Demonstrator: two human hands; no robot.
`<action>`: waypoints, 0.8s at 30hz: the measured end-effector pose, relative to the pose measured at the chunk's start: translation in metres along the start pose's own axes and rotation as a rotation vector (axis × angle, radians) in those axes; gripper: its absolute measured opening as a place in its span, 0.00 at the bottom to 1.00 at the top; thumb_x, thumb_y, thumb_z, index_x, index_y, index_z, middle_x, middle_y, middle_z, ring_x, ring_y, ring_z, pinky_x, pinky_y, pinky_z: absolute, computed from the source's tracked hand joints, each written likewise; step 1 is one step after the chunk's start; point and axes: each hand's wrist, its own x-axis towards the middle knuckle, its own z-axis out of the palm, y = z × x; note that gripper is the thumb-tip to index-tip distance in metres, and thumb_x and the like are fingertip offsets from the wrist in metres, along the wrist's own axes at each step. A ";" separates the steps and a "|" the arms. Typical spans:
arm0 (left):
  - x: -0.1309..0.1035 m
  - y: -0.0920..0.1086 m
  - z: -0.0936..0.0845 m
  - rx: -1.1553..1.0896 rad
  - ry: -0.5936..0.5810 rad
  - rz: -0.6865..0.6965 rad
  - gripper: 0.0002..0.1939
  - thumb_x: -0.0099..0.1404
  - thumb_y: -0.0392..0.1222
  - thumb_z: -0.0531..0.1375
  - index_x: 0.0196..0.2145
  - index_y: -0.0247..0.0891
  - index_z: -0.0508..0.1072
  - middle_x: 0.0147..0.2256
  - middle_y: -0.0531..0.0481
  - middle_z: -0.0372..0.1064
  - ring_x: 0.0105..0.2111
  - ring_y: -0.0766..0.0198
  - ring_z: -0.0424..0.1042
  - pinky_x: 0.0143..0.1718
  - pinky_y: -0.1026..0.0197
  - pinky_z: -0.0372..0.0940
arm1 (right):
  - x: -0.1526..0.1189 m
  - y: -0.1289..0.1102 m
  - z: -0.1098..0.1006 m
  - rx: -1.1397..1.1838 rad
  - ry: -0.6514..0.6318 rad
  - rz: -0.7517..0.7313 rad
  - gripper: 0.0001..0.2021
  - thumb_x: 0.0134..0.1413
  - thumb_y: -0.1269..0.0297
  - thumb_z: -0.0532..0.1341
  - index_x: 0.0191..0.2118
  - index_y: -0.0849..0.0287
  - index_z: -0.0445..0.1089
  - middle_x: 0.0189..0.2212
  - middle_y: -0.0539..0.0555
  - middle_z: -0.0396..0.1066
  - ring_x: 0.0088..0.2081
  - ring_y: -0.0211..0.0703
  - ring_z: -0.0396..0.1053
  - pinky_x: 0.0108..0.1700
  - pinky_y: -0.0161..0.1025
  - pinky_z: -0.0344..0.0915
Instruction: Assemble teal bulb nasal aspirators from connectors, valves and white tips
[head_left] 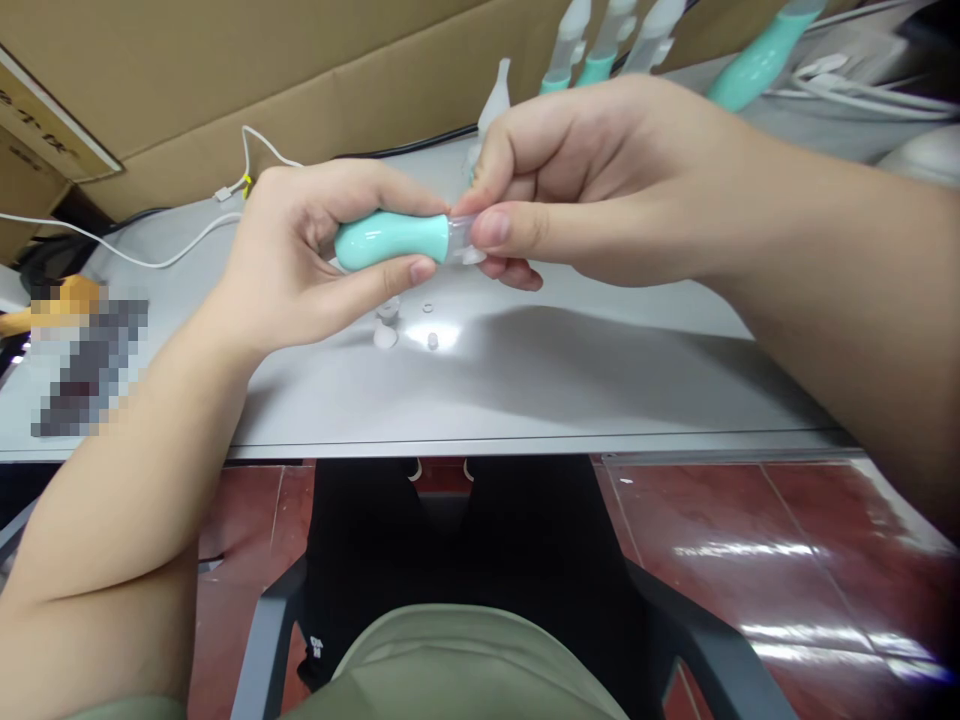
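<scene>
My left hand (300,245) is closed around a turquoise bulb-shaped handle (394,240), which lies level with its rounded end in the palm. At the handle's right end is a clear plastic part (460,240), pinched between the thumb and fingers of my right hand (577,190). A small white piece shows under the right thumb. On the grey table (525,400) below the hands lie a small white cap (385,336), a clear piece (388,308), a tiny ring (428,308) and a tiny translucent plug (433,341). A white pointed nozzle (495,98) stands behind my right fingers.
Several turquoise devices with clear tops (566,45) stand at the back; another turquoise body (765,60) is at the back right. White cables (870,90) lie right, and a white cable (161,262) left. Cardboard (262,70) lines the rear. A yellow-orange object (71,298) is far left.
</scene>
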 end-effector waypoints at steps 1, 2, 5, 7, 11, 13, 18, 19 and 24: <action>0.000 -0.003 -0.001 -0.011 0.003 0.037 0.24 0.72 0.67 0.73 0.50 0.45 0.87 0.41 0.45 0.86 0.36 0.54 0.85 0.38 0.51 0.80 | -0.001 0.000 -0.001 -0.012 -0.005 -0.004 0.16 0.65 0.51 0.75 0.40 0.58 0.74 0.30 0.45 0.77 0.29 0.31 0.76 0.28 0.30 0.72; 0.000 -0.006 -0.001 -0.019 0.006 0.068 0.23 0.72 0.66 0.74 0.50 0.44 0.87 0.41 0.46 0.86 0.35 0.56 0.84 0.37 0.52 0.80 | -0.001 0.000 -0.001 -0.023 -0.005 -0.003 0.16 0.65 0.51 0.75 0.41 0.58 0.75 0.30 0.46 0.78 0.29 0.32 0.76 0.28 0.30 0.72; 0.000 -0.006 0.000 -0.019 -0.022 0.084 0.21 0.74 0.61 0.74 0.51 0.42 0.87 0.41 0.46 0.86 0.36 0.57 0.84 0.39 0.53 0.79 | -0.002 -0.001 -0.003 -0.040 -0.020 0.015 0.15 0.66 0.52 0.74 0.43 0.59 0.77 0.31 0.47 0.79 0.30 0.33 0.77 0.28 0.30 0.72; -0.001 -0.004 0.000 -0.003 -0.034 0.064 0.19 0.75 0.58 0.73 0.52 0.41 0.87 0.42 0.45 0.86 0.37 0.57 0.84 0.40 0.53 0.79 | -0.003 -0.002 -0.004 -0.051 -0.037 0.020 0.13 0.66 0.55 0.73 0.43 0.59 0.77 0.31 0.47 0.78 0.30 0.33 0.77 0.28 0.30 0.72; -0.003 -0.005 -0.001 0.014 -0.060 0.070 0.21 0.73 0.63 0.73 0.53 0.46 0.87 0.40 0.47 0.84 0.33 0.57 0.80 0.35 0.53 0.76 | -0.005 -0.004 -0.008 -0.093 -0.070 0.017 0.09 0.69 0.58 0.70 0.43 0.59 0.78 0.28 0.46 0.77 0.28 0.30 0.75 0.26 0.27 0.68; -0.004 -0.007 -0.003 -0.003 -0.051 0.104 0.22 0.72 0.64 0.73 0.53 0.48 0.87 0.39 0.47 0.84 0.33 0.56 0.80 0.34 0.52 0.76 | -0.006 -0.006 -0.009 -0.115 -0.091 0.021 0.09 0.70 0.58 0.70 0.43 0.58 0.79 0.28 0.46 0.76 0.27 0.29 0.74 0.26 0.26 0.68; -0.004 -0.014 -0.012 0.043 -0.042 0.036 0.22 0.73 0.63 0.73 0.52 0.45 0.86 0.41 0.45 0.85 0.36 0.58 0.81 0.35 0.55 0.75 | -0.009 -0.010 -0.005 -0.114 0.020 0.040 0.15 0.63 0.51 0.76 0.40 0.57 0.79 0.28 0.47 0.77 0.27 0.30 0.74 0.27 0.28 0.70; -0.003 -0.017 -0.012 0.055 -0.011 0.044 0.25 0.72 0.66 0.73 0.51 0.43 0.87 0.41 0.45 0.84 0.35 0.59 0.80 0.34 0.57 0.74 | -0.008 -0.011 -0.004 -0.119 0.079 0.042 0.14 0.63 0.51 0.76 0.40 0.57 0.79 0.29 0.47 0.78 0.27 0.30 0.74 0.27 0.29 0.70; 0.001 -0.023 -0.006 -0.011 0.107 0.082 0.35 0.65 0.78 0.73 0.47 0.41 0.86 0.38 0.44 0.83 0.31 0.61 0.77 0.28 0.59 0.70 | -0.003 -0.011 -0.002 -0.083 0.390 -0.075 0.04 0.61 0.67 0.72 0.36 0.59 0.79 0.28 0.46 0.76 0.27 0.30 0.72 0.26 0.31 0.67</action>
